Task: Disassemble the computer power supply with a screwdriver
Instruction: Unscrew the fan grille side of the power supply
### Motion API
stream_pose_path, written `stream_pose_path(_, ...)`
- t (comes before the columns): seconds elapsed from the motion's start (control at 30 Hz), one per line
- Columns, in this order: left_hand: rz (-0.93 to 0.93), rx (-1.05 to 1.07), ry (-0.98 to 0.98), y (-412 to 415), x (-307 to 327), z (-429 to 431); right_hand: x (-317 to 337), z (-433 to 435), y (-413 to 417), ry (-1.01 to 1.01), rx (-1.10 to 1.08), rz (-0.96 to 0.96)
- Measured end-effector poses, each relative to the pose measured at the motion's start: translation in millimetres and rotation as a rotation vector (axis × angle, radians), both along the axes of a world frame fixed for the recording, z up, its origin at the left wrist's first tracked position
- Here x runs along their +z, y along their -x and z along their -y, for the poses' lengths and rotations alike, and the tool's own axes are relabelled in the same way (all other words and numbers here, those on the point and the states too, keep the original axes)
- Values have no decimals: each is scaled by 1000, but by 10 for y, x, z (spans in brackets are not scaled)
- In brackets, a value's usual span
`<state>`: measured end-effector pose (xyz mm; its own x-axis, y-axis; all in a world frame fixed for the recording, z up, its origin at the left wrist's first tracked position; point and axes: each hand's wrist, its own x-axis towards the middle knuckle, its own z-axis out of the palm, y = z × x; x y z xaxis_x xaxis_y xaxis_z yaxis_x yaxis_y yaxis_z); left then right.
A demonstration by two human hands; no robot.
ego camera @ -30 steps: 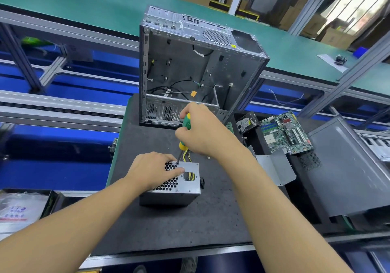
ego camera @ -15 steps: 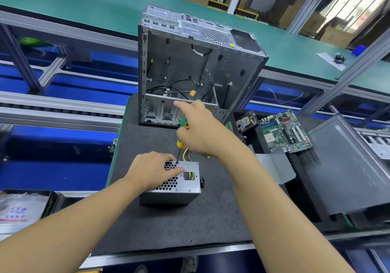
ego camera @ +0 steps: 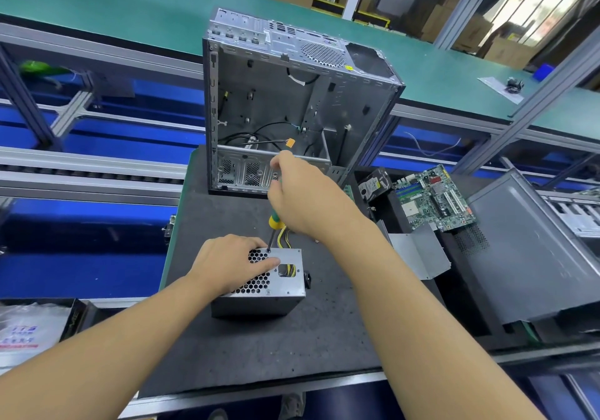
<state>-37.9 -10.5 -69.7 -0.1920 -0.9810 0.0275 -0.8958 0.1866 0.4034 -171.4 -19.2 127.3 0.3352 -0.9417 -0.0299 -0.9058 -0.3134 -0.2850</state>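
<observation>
The power supply (ego camera: 259,289) sits on the black desk (ego camera: 259,348), near its front edge and in front of the open case (ego camera: 292,104). Its perforated top face points up, and yellow wires (ego camera: 285,235) leave its far side; more yellow wire shows through a rectangular opening in the top face. The left hand (ego camera: 230,262) lies palm down on the perforated grille, fingers (ego camera: 264,262) straight and together, pressing on the housing, with the index fingertip just beside the opening. The right hand (ego camera: 302,198) is above and behind the unit and grips the screwdriver (ego camera: 274,223). Its fingers (ego camera: 279,160) are curled round the upper part of the green and yellow handle, hiding most of it. The shaft tilts slightly, and its tip meets the top face near the far edge, just beside the left index finger. The exact seating of the tip in a screw cannot be confirmed. The case stands upright with its side open and loose cables inside. To the right of the desk lie a hard drive (ego camera: 375,184), a motherboard (ego camera: 435,198), a bent metal bracket (ego camera: 418,250) and a grey side panel (ego camera: 526,250). A plastic bag (ego camera: 19,332) lies at the lower left.
</observation>
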Motion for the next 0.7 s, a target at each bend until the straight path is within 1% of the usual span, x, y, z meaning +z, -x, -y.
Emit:
stream_pose_path(0.17,4,3,-6,-4,11,5,35,-9,5,-110,-19,121)
stream_pose_path(0.23,-1,2,-11,-3,21,2,36,-8,0,-143,-33,125)
stream_pose_path(0.3,-8,3,-13,5,27,-2,24,-11,0,-114,-29,43)
stream_pose_path(0.37,-16,9,-10,6,29,-4,11,-7,0,-39,-48,-80)
stream_pose_path(0.43,-21,16,-7,3,27,-9,15,7,-5,-23,-73,-112)
stream_pose_path(0.5,-12,16,-8,3,31,-11,18,27,-6,-10,-62,-66)
stream_pose_path(0.6,1,18,-14,1,27,-9,11,36,-9,10,12,-47)
stream_pose_path(0.7,25,4,-28,-3,29,-4,17,18,10,-78,21,48)
